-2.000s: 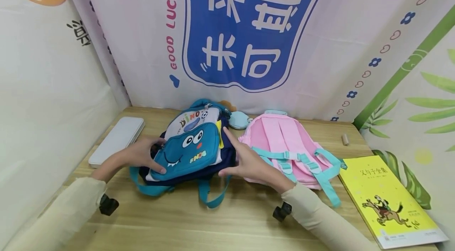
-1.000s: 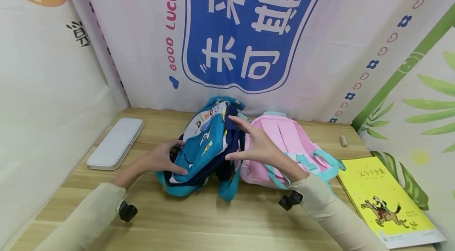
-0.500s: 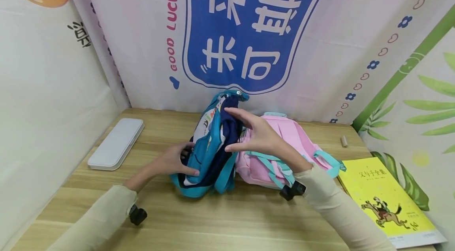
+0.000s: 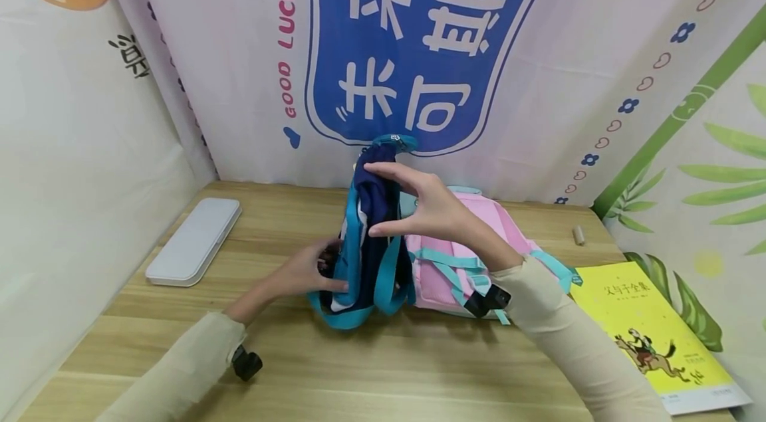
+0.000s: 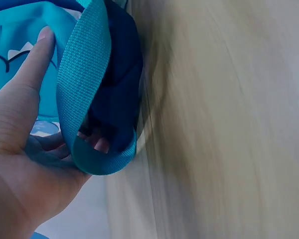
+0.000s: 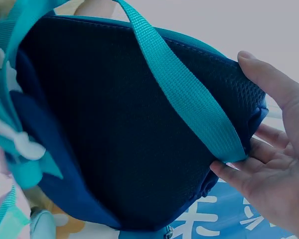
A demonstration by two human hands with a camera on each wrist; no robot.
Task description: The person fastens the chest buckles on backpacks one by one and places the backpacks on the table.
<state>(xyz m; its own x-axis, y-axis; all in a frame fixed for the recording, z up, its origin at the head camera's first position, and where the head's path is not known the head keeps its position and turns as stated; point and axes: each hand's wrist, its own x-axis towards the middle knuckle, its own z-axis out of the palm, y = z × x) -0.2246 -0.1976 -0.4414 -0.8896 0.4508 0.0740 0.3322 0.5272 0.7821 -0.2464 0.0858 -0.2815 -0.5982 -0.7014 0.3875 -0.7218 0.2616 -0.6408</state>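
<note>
The teal-and-navy child's backpack stands tipped on its narrow side, mid-surface, with its top towards the backdrop cloth. Both grips hold it: the left hand has its thumb on the printed front pocket and its fingers curled around beneath, while the right hand spans the upward-facing side, thumb and fingers spread fairly wide.

It should handle as soft and light, fabric with no sign of a stiff shell; what it holds inside cannot be told. The side folds look slack and likely to cave under squeezing, so the seamed border of the back panel, with its woven texture near the corner, seems the firmer hold; the top loop would suit lifting. Nothing looks fragile, but the drooping teal strap could snag fingers.

To the right, the pink backpack crowds close, and its loose straps lie by the right wrist camera. The backdrop limits travel away from the person. Bare surface lies in front and on the left, up to the white flat case.
</note>
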